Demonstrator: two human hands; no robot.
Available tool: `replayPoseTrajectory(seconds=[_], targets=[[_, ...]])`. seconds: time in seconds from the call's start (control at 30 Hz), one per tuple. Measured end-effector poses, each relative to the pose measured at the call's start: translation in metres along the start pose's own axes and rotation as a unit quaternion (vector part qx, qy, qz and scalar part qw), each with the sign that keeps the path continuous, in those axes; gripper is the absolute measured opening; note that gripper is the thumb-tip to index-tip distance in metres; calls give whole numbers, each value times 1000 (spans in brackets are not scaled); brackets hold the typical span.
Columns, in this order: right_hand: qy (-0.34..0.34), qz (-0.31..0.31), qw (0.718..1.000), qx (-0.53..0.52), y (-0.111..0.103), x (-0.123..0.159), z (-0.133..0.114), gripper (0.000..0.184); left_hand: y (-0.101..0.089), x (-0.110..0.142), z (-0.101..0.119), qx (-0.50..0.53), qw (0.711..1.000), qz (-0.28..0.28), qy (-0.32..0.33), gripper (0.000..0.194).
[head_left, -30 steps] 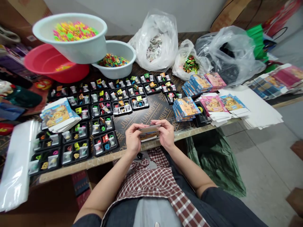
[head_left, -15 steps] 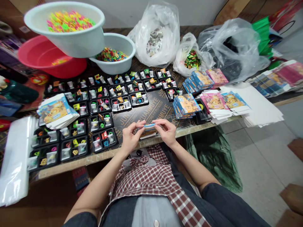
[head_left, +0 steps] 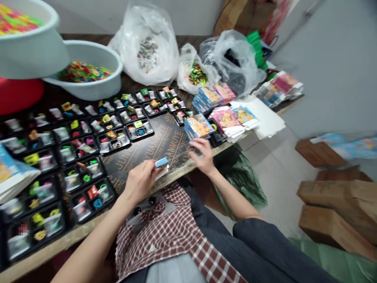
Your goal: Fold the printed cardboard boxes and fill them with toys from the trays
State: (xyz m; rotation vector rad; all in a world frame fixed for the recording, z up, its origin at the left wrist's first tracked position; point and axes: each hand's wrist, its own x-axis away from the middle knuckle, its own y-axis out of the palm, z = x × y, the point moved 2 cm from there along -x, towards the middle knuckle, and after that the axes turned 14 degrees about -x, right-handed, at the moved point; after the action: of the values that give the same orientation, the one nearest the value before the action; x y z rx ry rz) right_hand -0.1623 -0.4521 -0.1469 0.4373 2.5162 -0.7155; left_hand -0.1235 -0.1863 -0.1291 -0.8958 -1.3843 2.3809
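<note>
Trays (head_left: 143,136), black and divided into compartments, stand in rows over the left and middle of the desk (head_left: 138,151), filled with small packets and brightly coloured pieces. In front of them the left hand (head_left: 141,177) grips a small box (head_left: 161,162) by its left end, thumb and fingers closed round it (its blue narrow side faces up), just above the front edge of the desk. The right hand (head_left: 202,155) is free, its fingers spread and loosely curled, close in front of a stack of blue printed boxes (head_left: 198,126); whether a fingertip touches the stack, I cannot tell. Right of that stack lie pink printed cartons (head_left: 226,117) and some blue ones, with white sheets (head_left: 269,121) beyond. Along the back sit a pale blue tub (head_left: 94,88) of coloured pieces, a large clear bag (head_left: 165,51) of whitish contents and a smaller bag (head_left: 185,76) holding shiny green and red ones. A dark green sack (head_left: 246,173) shows below the desk's front edge, and brown cardboard boxes (head_left: 321,224) stand on the floor to the right.
</note>
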Motion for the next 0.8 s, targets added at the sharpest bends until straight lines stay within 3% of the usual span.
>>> replayPoseTrajectory(seconds=[0.07,0.1,0.17,0.23,0.37,0.5,0.63,0.8], targets=[[63,125,986,96,-51,-4,28,25,-1,-3,6,-74,996,-37,31,27],[94,152,975,133,-74,-5,42,25,-2,-4,9,-109,991,-53,53,39],[158,146,960,179,-110,-8,69,24,-4,-4,13,-172,977,-74,98,58],[210,98,956,182,-130,-11,91,25,-5,-4,16,-218,964,-82,130,64],[247,19,960,133,-137,-22,113,19,-3,-2,17,-246,955,-58,153,63],[238,11,967,88,-135,-31,119,9,-2,2,19,-247,952,-10,179,63],[234,80,968,36,-137,-24,118,9,-2,4,18,-250,948,27,195,59],[291,169,941,-21,-131,6,117,14,1,2,11,-183,970,60,150,44]])
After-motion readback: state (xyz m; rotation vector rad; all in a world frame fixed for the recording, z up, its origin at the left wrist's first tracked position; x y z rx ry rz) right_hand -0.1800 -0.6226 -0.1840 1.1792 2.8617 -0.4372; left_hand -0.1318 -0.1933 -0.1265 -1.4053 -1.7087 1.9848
